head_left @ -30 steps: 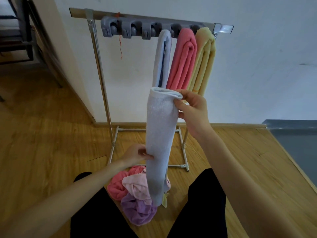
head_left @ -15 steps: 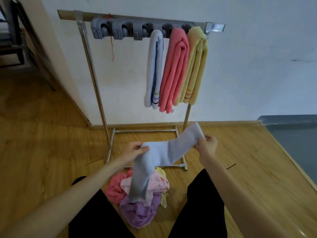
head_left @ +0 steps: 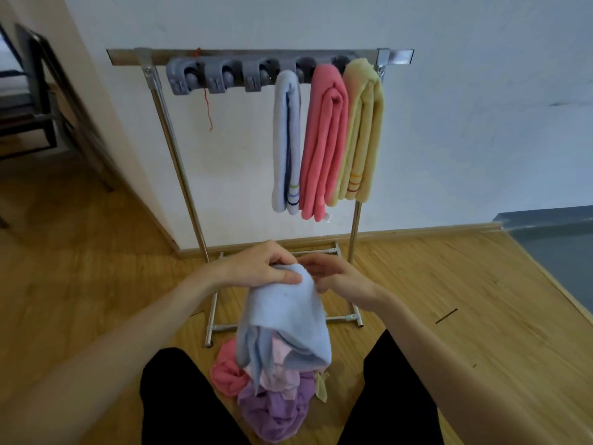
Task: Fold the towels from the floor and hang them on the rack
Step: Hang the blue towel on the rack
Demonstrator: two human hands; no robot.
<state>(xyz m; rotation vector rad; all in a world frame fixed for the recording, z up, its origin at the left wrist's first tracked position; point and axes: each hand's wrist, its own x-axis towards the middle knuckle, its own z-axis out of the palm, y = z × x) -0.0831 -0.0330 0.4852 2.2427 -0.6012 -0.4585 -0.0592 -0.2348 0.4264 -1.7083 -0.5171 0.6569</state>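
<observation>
Two hands folding a pale blue towel [head_left: 285, 319] (held above the floor pile [head_left: 272, 399]).
Left hand [head_left: 260, 268] pinches its top fold — right hand [head_left: 333, 274], fingers curled, grips the far side.

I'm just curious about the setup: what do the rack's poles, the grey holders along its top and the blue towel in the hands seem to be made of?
Rack poles: most likely steel, bright and shiny with light streaks along the tubes.
Grey holders: probably moulded plastic, matt, with rounded shapes.
Blue towel: soft terry-like cloth, fuzzy and matt, drooping in folds from the left hand and right hand.
</observation>
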